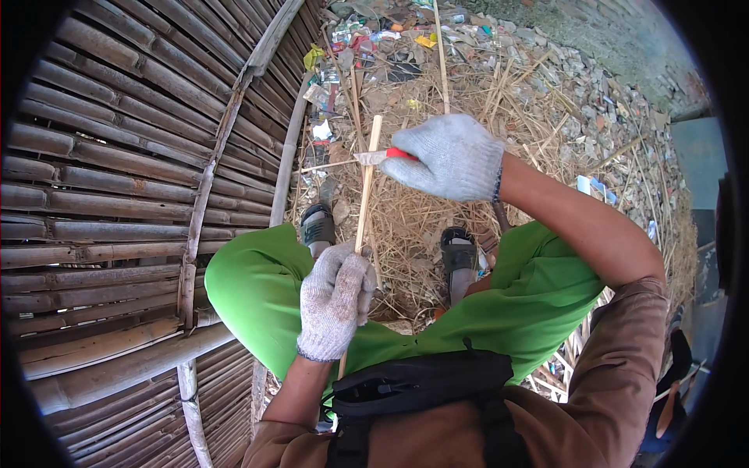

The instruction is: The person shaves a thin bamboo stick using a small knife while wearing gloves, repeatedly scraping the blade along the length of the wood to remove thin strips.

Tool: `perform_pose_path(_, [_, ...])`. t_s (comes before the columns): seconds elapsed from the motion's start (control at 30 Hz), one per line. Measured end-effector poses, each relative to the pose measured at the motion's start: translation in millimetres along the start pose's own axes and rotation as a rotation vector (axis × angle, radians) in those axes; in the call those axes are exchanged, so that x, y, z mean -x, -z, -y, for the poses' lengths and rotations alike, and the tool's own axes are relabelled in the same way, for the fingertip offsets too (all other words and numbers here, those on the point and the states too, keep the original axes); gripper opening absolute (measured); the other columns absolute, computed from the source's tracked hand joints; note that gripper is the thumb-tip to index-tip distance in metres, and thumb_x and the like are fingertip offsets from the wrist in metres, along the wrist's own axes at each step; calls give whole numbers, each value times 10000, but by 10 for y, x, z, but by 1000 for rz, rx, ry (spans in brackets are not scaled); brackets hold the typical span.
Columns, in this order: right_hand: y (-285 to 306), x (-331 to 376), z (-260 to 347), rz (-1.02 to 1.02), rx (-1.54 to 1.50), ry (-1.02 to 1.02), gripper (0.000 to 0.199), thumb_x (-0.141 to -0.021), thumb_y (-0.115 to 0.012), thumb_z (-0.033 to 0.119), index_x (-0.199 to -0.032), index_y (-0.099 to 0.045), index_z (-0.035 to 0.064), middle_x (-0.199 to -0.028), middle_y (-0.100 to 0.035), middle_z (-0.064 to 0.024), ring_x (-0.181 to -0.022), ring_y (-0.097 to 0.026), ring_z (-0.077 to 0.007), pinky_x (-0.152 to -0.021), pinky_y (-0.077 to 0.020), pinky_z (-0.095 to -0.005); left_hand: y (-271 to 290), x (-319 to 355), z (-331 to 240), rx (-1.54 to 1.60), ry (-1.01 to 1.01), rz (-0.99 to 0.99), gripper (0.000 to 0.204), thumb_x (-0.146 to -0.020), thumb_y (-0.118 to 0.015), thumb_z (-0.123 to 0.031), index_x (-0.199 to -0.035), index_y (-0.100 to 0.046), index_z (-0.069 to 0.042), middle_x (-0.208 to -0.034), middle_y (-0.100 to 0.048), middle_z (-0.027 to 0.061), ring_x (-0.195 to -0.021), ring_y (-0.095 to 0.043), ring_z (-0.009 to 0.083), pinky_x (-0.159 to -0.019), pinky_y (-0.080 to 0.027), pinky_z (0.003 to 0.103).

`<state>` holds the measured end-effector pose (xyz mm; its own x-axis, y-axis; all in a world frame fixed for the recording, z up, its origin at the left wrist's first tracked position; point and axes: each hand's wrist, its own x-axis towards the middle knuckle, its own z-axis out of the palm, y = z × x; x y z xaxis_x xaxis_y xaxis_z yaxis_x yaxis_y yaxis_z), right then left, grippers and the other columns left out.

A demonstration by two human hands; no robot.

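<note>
In a pale knitted glove, my left hand (pixel 337 295) is closed around a thin strip of split bamboo (pixel 367 187). The strip slants up and away from my lap, its lower end showing below the glove. My right hand (pixel 452 156), gloved too, grips a knife (pixel 382 157) by its red handle. The short blade points left and crosses the upper part of the strip, apparently touching it. My right fingers are curled round the handle and partly hidden.
A wall of bamboo slats (pixel 117 171) runs along my left. Straw and shavings (pixel 406 234) cover the ground between my sandalled feet (pixel 460 257). Beyond lie scattered litter (pixel 374 39) and a long thin stick (pixel 441 62). A black bag (pixel 421 382) rests against my body.
</note>
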<state>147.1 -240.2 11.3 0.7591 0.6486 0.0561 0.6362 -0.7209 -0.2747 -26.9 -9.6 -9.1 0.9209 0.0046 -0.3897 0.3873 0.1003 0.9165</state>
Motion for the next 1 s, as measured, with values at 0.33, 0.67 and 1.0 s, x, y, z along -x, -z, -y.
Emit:
perform_pose_path(0.33, [281, -138, -569, -142, 162, -212, 586, -1097, -440, 591, -964, -716, 91, -848, -746, -194, -824, -749, -415, -766, -598, -549, 12, 42, -40, -1, 29, 86, 317, -1152, -563, -228, -1325, -590, 37, -832, -624, 28, -523, -474, 46, -434, -382, 219])
perform_pose_path(0.67, [-64, 36, -15, -76, -75, -12, 525, -1064, -523, 584, -985, -715, 102, -816, -737, -224, -794, -745, -445, -728, -588, -575, -27, -1, -36, 74, 38, 43, 348, -1119, -613, -240, -1313, -598, 49, -766, -633, 30, -458, -454, 66, -384, -343, 234])
perform_pose_path(1.0, [12, -5, -102, -72, 49, 53, 506, -1047, -564, 591, -964, -725, 118, -806, -739, -162, -769, -756, -397, -690, -602, -541, -20, -9, 15, 8, -26, 25, 329, -1125, -608, -243, -1294, -605, 39, -756, -628, 18, -458, -463, 59, -384, -354, 230])
